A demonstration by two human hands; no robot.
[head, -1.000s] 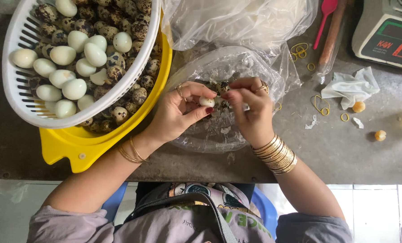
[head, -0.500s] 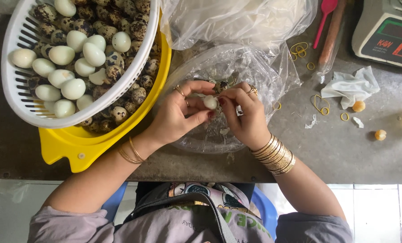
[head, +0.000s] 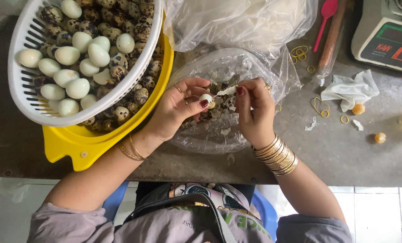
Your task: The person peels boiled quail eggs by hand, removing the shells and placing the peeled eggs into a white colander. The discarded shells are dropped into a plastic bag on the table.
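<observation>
My left hand (head: pixel 176 110) pinches a small quail egg (head: pixel 206 98), partly peeled and white, between thumb and fingers. My right hand (head: pixel 254 108) pulls a strip of speckled shell (head: pixel 227 91) away from it. Both hands hover over a clear plastic bag (head: pixel 259 67) that holds a heap of broken shell pieces (head: pixel 219 112). To the left, a white slotted basket (head: pixel 27 49) carries several peeled white eggs (head: pixel 77 87) on top of speckled unpeeled ones (head: pixel 113 33). It rests in a yellow tub (head: pixel 70 146).
A second clear bag (head: pixel 237 20) lies behind the hands. A pink spoon (head: pixel 323 20), a digital scale (head: pixel 385 36), a crumpled white tissue (head: pixel 349 90), loose rubber bands (head: pixel 319 107) and two small yellow yolk bits (head: pixel 380 137) lie on the grey counter at right.
My right hand has drawn the shell strip away from the egg, to the right. The egg in my left hand shows more bare white.
</observation>
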